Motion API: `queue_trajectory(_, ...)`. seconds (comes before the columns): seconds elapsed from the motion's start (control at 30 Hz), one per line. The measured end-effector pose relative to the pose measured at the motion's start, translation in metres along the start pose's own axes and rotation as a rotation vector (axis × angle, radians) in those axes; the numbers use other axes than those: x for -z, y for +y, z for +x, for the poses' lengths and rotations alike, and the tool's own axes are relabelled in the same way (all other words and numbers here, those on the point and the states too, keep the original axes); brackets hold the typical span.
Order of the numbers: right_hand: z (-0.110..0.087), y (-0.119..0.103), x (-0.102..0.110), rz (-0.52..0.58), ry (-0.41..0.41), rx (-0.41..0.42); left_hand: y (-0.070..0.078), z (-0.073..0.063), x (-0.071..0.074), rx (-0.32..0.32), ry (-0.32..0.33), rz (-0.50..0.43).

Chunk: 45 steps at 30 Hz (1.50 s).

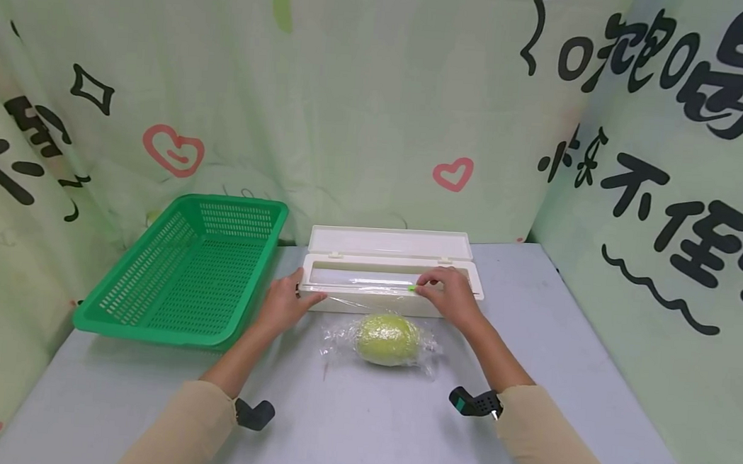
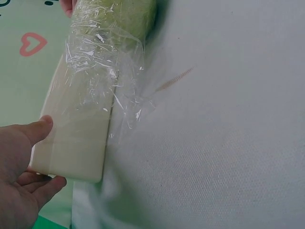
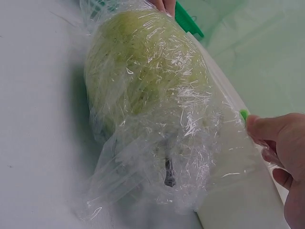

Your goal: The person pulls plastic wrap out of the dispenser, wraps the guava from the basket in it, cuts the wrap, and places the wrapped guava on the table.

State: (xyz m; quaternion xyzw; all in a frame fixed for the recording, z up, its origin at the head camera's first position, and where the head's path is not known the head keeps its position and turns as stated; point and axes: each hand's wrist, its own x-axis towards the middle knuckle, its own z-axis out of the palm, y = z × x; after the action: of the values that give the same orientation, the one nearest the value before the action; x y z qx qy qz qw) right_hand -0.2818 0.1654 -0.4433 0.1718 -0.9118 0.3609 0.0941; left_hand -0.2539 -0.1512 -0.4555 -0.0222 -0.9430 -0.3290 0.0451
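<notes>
A white cling film dispenser (image 1: 367, 305) lies across the table, its lid (image 1: 390, 244) tipped back. At its left end my left hand (image 1: 283, 303) grips the box, thumb along the top front and fingers round the end. The thumb and fingertips of my right hand (image 1: 450, 297) pinch a small green slide cutter (image 3: 244, 114) on the box's front edge. Clear film (image 2: 90, 95) stretches from the box over its front to a pale green melon (image 1: 388, 339). The melon lies wrapped in crinkled film just in front of the box, its dark stem (image 3: 169, 174) showing through.
A green plastic basket (image 1: 238, 316) with slotted sides stands left of the dispenser, close to my left forearm. The white table (image 1: 359, 430) ends at printed curtains (image 1: 366, 118) behind and at the sides.
</notes>
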Motion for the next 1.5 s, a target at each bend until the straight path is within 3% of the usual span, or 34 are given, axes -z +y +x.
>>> queue_trajectory(0.27,-0.006,0.002,0.004,-0.044,-0.011,-0.024,-0.001,0.003,0.001,-0.008,-0.011,0.008)
queue_trajectory(0.43,-0.011,0.009,0.008,-0.056,0.016,0.014,0.0,0.004,0.002,-0.045,-0.002,-0.009)
queue_trajectory(0.57,-0.014,0.014,0.011,-0.067,0.021,0.05,0.008,0.003,0.003,-0.136,0.044,0.006)
queue_trajectory(0.77,-0.016,0.019,0.014,-0.071,0.033,0.067,0.027,0.004,-0.006,-0.327,0.088,-0.032)
queue_trajectory(1.03,-0.021,0.026,0.022,-0.088,0.046,0.074,0.055,0.005,-0.022,-0.447,-0.008,-0.108)
queue_trajectory(1.27,-0.024,0.031,0.028,-0.112,0.038,0.073,0.075,0.011,-0.039,-0.546,-0.055,-0.129)
queue_trajectory(1.5,-0.026,0.034,0.03,-0.13,0.059,0.05,0.096,0.017,-0.052,-0.548,-0.127,-0.124)
